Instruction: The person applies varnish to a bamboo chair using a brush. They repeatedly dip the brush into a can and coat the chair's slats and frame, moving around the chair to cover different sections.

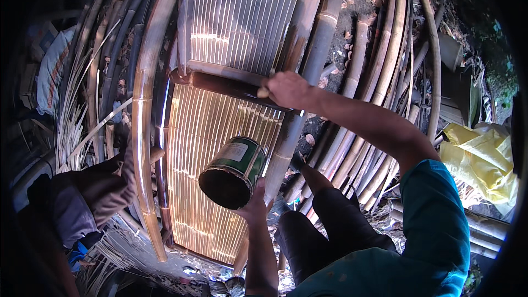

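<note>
My left hand [254,204] holds a green can [240,152] with a pale label, tilted over the lower panel of slats. The can's dark round end faces me. My right hand [289,90] is closed at the right end of a dark, glossy bamboo crossbar [225,87]. A small pale tip shows at its fingers, but I cannot make out what it grips. The crossbar runs between two panels of thin bamboo slats [192,132], framed by thick poles. The lower slats look golden and shiny; the upper ones look greyer.
Thick bamboo poles [144,88] lie along the left, with more poles [379,77] at the right. Thin split strips [71,126] are heaped at the left. Another person's clothed leg [91,190] is at lower left. A yellow sack [478,159] lies at far right.
</note>
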A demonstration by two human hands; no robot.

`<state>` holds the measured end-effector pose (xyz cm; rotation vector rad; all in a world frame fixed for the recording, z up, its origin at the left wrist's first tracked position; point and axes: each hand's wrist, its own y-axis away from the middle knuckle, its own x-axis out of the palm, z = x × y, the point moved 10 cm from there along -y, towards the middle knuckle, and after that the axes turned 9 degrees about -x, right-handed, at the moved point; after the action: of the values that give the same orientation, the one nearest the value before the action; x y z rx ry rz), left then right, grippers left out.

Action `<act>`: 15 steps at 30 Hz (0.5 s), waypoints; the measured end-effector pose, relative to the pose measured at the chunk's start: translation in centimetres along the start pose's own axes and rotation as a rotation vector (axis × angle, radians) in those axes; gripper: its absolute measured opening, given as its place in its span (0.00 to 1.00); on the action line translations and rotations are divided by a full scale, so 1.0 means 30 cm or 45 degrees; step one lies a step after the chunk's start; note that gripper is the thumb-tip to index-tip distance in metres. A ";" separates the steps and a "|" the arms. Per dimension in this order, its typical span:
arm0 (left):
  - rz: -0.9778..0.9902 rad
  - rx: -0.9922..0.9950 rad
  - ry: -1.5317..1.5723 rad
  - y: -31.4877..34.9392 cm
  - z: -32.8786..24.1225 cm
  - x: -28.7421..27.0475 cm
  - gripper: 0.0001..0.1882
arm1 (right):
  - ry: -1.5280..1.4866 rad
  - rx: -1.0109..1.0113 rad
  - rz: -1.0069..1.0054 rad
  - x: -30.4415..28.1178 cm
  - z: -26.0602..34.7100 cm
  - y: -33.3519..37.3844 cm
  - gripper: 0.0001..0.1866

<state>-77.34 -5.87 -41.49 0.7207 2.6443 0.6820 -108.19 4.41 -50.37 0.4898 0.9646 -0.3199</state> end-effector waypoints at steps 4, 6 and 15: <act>0.068 0.342 -0.122 -0.012 -0.007 -0.045 0.50 | -0.061 0.406 -0.148 -0.448 -0.220 -0.032 0.14; 0.067 0.299 -0.136 -0.015 -0.007 -0.044 0.49 | 0.776 -0.048 -0.745 -0.765 -0.187 0.034 0.10; -0.055 0.313 -0.114 -0.045 0.049 -0.101 0.56 | 0.106 -0.010 -0.531 -0.563 -0.283 0.132 0.13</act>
<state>-74.77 -7.99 -42.90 0.7378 2.6792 0.3083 -121.35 12.99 -39.16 0.2931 1.1474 -0.6744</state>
